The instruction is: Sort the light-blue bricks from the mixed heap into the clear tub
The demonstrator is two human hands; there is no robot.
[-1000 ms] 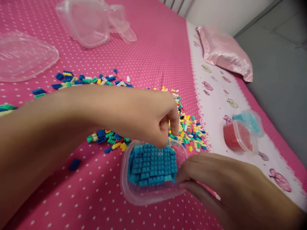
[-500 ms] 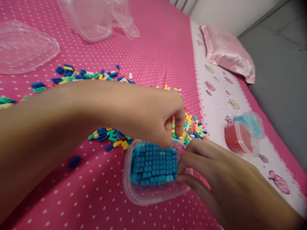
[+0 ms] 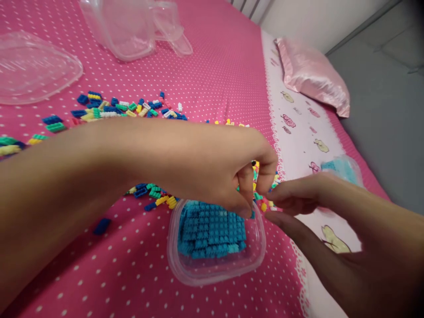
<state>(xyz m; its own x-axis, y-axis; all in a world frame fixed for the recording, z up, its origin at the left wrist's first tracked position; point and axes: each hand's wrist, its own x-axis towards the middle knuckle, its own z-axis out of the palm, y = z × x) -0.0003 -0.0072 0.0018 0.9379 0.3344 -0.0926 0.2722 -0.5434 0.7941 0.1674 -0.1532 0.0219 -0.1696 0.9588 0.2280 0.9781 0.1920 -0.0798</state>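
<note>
A clear plastic container (image 3: 198, 277) rests on the bed, with tightly packed rows of teal-blue toy bricks (image 3: 215, 227) inside. My left hand (image 3: 232, 172) arches over its far rim, fingers curled down toward the thumb. At the thumb tip a small teal-blue brick (image 3: 252, 215) shows, pinched and partly hidden by the fingers. To the right of the container is my right hand (image 3: 318, 212), thumb and fingers apart, with nothing visible between them. Its fingertips are close to the left hand's fingers and to loose bricks.
Loose multicoloured bricks (image 3: 159, 106) are scattered behind and under my left forearm. A lone dark blue brick (image 3: 101, 226) lies nearer. Clear lids (image 3: 39, 68) and an empty clear container (image 3: 126, 33) sit at the back left. Another container (image 3: 344, 168) and a pink pillow (image 3: 311, 75) are at right.
My right hand has left the container's right side and moved right, its fingers opening. My left hand has shifted slightly right, toward that side of the container.
</note>
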